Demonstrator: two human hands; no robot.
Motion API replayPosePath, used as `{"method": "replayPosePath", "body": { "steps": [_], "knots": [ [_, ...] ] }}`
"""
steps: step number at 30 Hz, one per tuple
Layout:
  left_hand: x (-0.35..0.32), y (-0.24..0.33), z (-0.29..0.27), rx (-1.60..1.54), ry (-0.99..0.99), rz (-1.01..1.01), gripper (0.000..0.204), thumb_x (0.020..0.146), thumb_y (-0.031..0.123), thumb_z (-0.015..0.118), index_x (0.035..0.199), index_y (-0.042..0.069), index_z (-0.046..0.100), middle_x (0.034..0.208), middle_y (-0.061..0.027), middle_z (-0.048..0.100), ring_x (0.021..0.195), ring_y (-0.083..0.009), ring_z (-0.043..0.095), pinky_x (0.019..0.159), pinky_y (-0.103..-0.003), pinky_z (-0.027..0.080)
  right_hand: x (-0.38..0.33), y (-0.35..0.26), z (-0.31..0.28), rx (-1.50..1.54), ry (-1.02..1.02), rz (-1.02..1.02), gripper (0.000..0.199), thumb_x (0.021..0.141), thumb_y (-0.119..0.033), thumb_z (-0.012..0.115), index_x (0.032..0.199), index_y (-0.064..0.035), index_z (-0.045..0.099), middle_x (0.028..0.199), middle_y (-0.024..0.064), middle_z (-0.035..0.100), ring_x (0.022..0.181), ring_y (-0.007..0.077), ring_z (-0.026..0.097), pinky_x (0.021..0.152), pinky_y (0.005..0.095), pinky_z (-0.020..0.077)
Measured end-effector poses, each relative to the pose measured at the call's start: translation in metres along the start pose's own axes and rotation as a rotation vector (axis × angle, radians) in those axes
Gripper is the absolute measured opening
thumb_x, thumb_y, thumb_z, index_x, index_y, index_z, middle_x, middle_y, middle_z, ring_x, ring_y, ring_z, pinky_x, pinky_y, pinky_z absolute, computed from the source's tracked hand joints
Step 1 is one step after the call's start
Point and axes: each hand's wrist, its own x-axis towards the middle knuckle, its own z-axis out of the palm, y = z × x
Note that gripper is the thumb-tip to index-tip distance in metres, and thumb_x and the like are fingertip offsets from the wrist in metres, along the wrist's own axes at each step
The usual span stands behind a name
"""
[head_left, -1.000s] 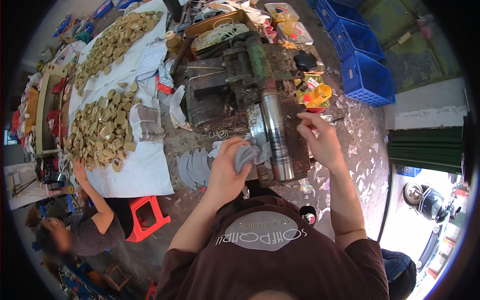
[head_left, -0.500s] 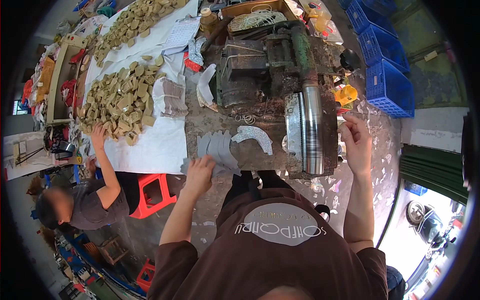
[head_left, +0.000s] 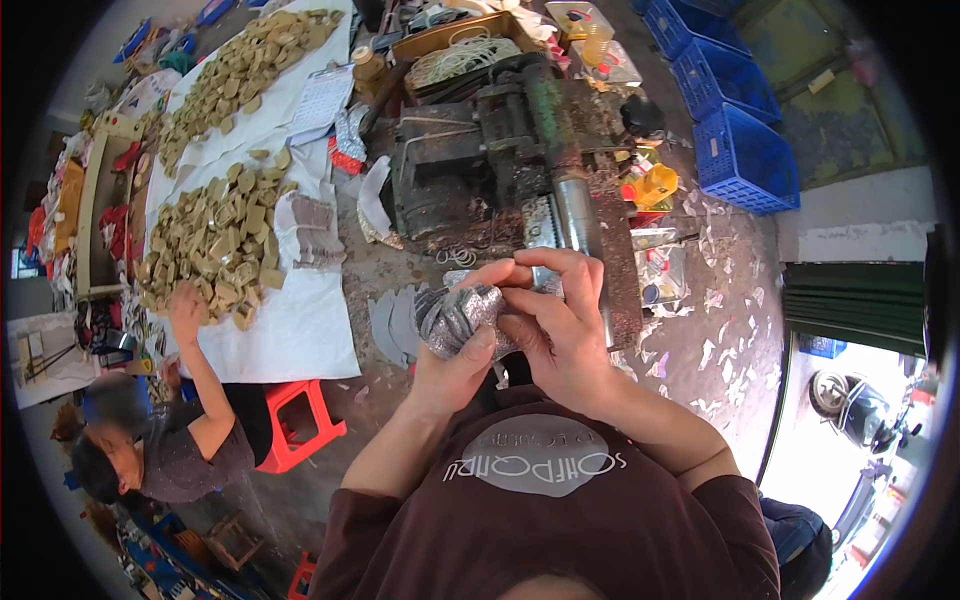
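Holding a fanned stack of glittery silver pieces (head_left: 462, 318) just above the counter (head_left: 400, 275), the left hand (head_left: 455, 365) cups it from below, thumb pressed on top, while the right hand (head_left: 560, 320) pinches its upper edge. The stack sits near the metal roller (head_left: 578, 215) of the old machine (head_left: 480, 150). A loose grip could likely let pieces slide out and scatter.

The floor (head_left: 720, 330) is littered with pale scraps. On it are set a dark old machine (head_left: 500, 150), a white sheet (head_left: 290, 330) heaped with tan blocks (head_left: 215, 240), blue crates (head_left: 745, 155) — and a red stool (head_left: 300, 425).
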Motion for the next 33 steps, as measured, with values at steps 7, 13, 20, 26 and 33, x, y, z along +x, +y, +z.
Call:
{"method": "replayPosePath", "body": {
  "steps": [7,13,20,26,33],
  "knots": [
    [0.005,-0.014,0.026,0.071,0.320,-0.033,0.047,0.086,0.018,0.065,0.127,0.000,0.048,0.110,-0.0070,0.057,0.103,-0.0159,0.054,0.091,-0.031,0.042,0.001,0.014,-0.016,0.066,0.041,-0.028,0.020,0.071,0.000,0.067,0.087,-0.0086,0.058,0.099,0.0080,0.056,0.093,0.0292,0.051,0.081,0.0428,0.0350],
    [0.011,-0.003,-0.025,0.764,0.325,-0.269,0.037,0.082,0.007,0.063,0.118,-0.001,0.054,0.098,-0.0069,0.060,0.092,-0.0187,0.057,0.085,-0.028,0.041,0.014,0.071,-0.108,-0.169,-0.175,0.327,0.009,0.081,-0.007,0.059,0.091,-0.0066,0.059,0.080,0.0103,0.061,0.078,0.0313,0.056,0.079,0.0398,0.0387],
    [0.025,-0.023,0.018,1.312,-0.194,-0.183,0.055,0.071,-0.002,0.065,0.123,0.002,0.048,0.127,-0.0185,0.042,0.119,-0.0391,0.042,0.099,-0.042,0.037,0.002,0.093,-0.085,-0.244,-0.474,0.361,0.007,0.083,-0.011,0.058,0.088,-0.0082,0.061,0.078,0.0083,0.062,0.082,0.0283,0.055,0.083,0.0395,0.0349],
    [0.021,-0.014,0.006,1.216,-0.039,-0.112,0.044,0.072,-0.002,0.062,0.115,0.001,0.053,0.120,-0.0138,0.048,0.112,-0.0340,0.050,0.094,-0.040,0.040,0.000,0.094,-0.070,-0.025,-0.099,0.392,0.020,0.079,-0.007,0.064,0.098,-0.0021,0.063,0.075,0.0108,0.064,0.068,0.0233,0.061,0.068,0.0345,0.0465],
    [-0.022,0.034,-0.090,1.410,0.300,0.062,0.043,0.067,-0.006,0.060,0.110,0.001,0.055,0.115,-0.0138,0.052,0.110,-0.0323,0.050,0.094,-0.037,0.039,-0.019,0.105,-0.075,0.114,0.051,0.595,0.025,0.084,-0.004,0.062,0.108,0.0001,0.059,0.081,0.0052,0.062,0.075,0.0117,0.058,0.071,0.0260,0.0464]
  ]
}}
